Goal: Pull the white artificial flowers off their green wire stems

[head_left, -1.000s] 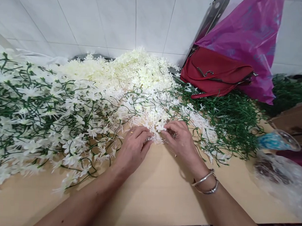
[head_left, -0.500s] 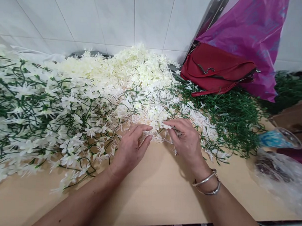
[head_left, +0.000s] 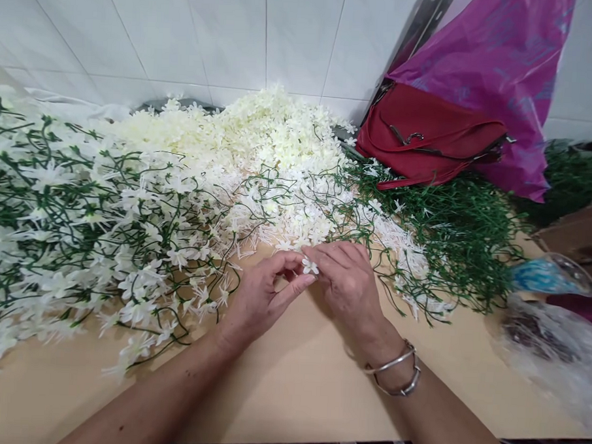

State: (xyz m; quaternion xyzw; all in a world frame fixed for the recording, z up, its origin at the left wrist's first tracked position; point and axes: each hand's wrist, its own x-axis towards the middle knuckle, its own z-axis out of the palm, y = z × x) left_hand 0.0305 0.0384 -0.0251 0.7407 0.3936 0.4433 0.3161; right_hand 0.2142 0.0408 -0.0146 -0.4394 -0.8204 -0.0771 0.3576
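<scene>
My left hand (head_left: 263,296) and my right hand (head_left: 347,283) meet just in front of a heap of loose white plastic flowers (head_left: 279,156). Between their fingertips they pinch one small white flower (head_left: 310,266), held just above the tan tabletop (head_left: 289,379). The right wrist wears two silver bangles (head_left: 392,373). Green stems carrying white blossoms (head_left: 80,219) spread to the left of my left hand. Bare green stems (head_left: 447,228) lie to the right of my right hand.
A red handbag (head_left: 427,139) leans against a purple plastic bag (head_left: 493,73) at the back right, by the white tiled wall (head_left: 186,34). A clear plastic bag (head_left: 550,344) and a blue-patterned item (head_left: 543,275) lie at the right. A brown box (head_left: 580,231) stands beyond them.
Both hands have drawn back from the flower heap toward me and come together. They now pinch a single white flower between them.
</scene>
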